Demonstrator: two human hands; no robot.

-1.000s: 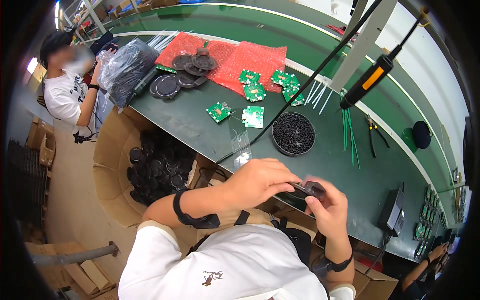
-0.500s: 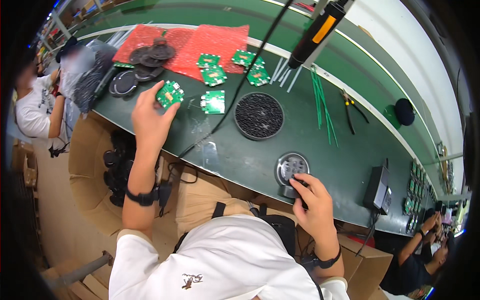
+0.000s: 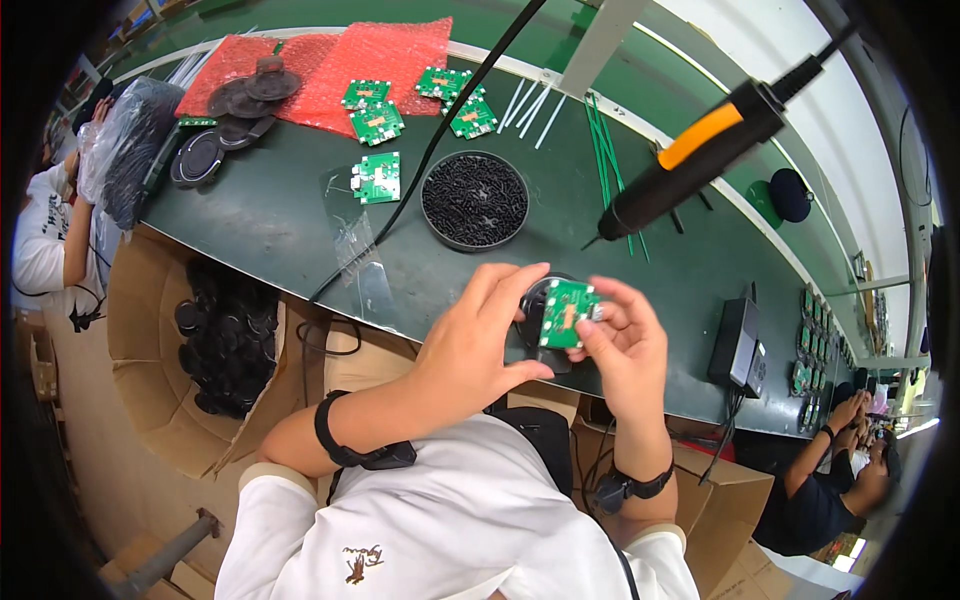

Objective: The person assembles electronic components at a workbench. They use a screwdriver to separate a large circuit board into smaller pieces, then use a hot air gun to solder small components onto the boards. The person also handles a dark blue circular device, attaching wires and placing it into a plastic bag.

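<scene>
Near the bench's front edge, my left hand [image 3: 468, 345] grips the rim of a black round housing [image 3: 533, 303], fingers on the far side and thumb on the near side. A green circuit board [image 3: 568, 312] lies over the housing and hides most of it. My right hand [image 3: 632, 352] pinches that board at its right edge between thumb and fingers. Whether the board rests on the housing or hovers just above it, I cannot tell. Beyond my hands stands a round dish [image 3: 430, 212] filled with small black screws.
An electric screwdriver [image 3: 690, 165] hangs at the right of my hands. Several green boards [image 3: 377, 124] lie by red bubble wrap [image 3: 370, 50]. Black round parts [image 3: 235, 105] are stacked at far left. A cardboard box [image 3: 150, 350] of black parts stands below. A black device [image 3: 735, 340] sits right.
My left hand has let go of the circuit board and come right to the housing. The board is now in my right hand, over the housing. The view has shifted, and the screwdriver appears nearer.
</scene>
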